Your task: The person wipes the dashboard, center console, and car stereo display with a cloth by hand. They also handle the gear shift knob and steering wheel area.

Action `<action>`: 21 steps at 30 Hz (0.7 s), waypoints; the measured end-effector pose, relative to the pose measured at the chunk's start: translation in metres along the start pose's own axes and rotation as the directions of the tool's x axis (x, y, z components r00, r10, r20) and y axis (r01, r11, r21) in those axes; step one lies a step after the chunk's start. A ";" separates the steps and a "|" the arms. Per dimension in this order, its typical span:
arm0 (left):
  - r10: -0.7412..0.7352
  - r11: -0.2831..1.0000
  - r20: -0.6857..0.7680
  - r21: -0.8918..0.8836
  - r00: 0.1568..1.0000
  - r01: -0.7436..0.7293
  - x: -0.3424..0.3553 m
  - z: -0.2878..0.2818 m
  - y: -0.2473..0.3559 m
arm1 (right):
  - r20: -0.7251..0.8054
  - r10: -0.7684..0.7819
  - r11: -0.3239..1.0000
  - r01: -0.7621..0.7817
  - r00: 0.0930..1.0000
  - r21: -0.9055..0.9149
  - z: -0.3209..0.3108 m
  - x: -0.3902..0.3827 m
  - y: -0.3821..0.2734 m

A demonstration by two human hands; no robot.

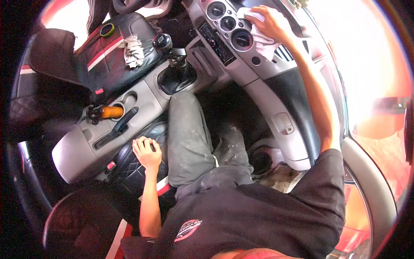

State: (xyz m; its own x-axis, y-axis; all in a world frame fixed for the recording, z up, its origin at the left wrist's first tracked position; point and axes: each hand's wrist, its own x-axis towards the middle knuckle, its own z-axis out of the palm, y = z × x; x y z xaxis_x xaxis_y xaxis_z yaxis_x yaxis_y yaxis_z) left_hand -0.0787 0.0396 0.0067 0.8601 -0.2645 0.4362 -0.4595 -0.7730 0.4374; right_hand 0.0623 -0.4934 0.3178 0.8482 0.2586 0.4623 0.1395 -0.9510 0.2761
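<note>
I am inside a car, where my right hand [270,26] grips a white cloth [264,47] against the upper dashboard [280,64], beside the round climate dials [230,23] and a vent. My left hand [146,153] rests on the black seat cushion [133,172] by my left leg, its fingers loosely bent and apart, holding nothing. The handbrake lever [123,123] lies just above that hand on the grey center console [73,151].
A gear lever [163,42] rises from the console. A spray bottle with orange contents [111,112] sits in a cup holder. On the far seat [99,56] lie a crumpled rag [133,52] and a small round container [107,30]. The door opening is at my right.
</note>
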 end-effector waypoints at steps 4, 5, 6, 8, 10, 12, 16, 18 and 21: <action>-0.053 0.997 0.012 0.061 0.999 0.052 -0.019 -0.016 -0.019 | 0.192 0.271 0.925 -0.310 0.943 0.221 -0.022 0.049 -0.108; -0.031 0.999 0.009 0.033 0.999 0.031 -0.012 -0.011 -0.013 | 0.138 0.254 0.926 -0.282 0.957 0.251 -0.021 0.050 -0.091; -0.021 1.000 0.012 0.024 1.000 0.021 -0.009 -0.008 -0.010 | 0.085 0.224 0.925 -0.239 0.971 0.295 -0.021 0.055 -0.088; -0.018 0.999 0.013 0.029 1.000 0.018 -0.007 -0.006 -0.009 | 0.184 0.275 0.919 -0.314 0.944 0.238 -0.030 0.054 -0.090; -0.022 0.999 0.021 0.031 1.000 0.021 -0.008 -0.011 -0.009 | 0.288 0.395 0.892 -0.439 0.872 0.107 -0.045 0.048 -0.106; -0.016 1.000 0.021 0.025 1.000 0.015 -0.006 -0.011 -0.008 | 0.318 0.411 0.910 -0.407 0.854 -0.082 -0.059 0.035 -0.102; -0.003 0.996 -0.010 0.084 1.000 0.003 -0.012 -0.014 -0.014 | 0.439 0.280 0.959 -0.227 0.854 -0.170 -0.107 0.011 -0.133; -0.084 0.996 0.017 0.003 0.996 0.084 -0.008 -0.011 -0.011 | 0.356 0.187 0.973 -0.221 0.916 0.058 -0.136 -0.016 -0.147; -0.368 0.718 0.219 -0.550 0.903 0.426 0.025 -0.026 0.035 | 0.332 0.287 0.864 -0.393 0.898 0.315 -0.149 -0.051 -0.208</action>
State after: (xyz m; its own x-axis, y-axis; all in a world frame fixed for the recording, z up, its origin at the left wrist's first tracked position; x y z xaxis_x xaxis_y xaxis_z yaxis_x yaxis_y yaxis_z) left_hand -0.0793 0.0210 0.0530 0.9949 -0.0805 0.0605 -0.0851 -0.3501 0.9328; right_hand -0.0858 -0.2831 0.3621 0.9718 -0.0971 0.2148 -0.0516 -0.9768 -0.2080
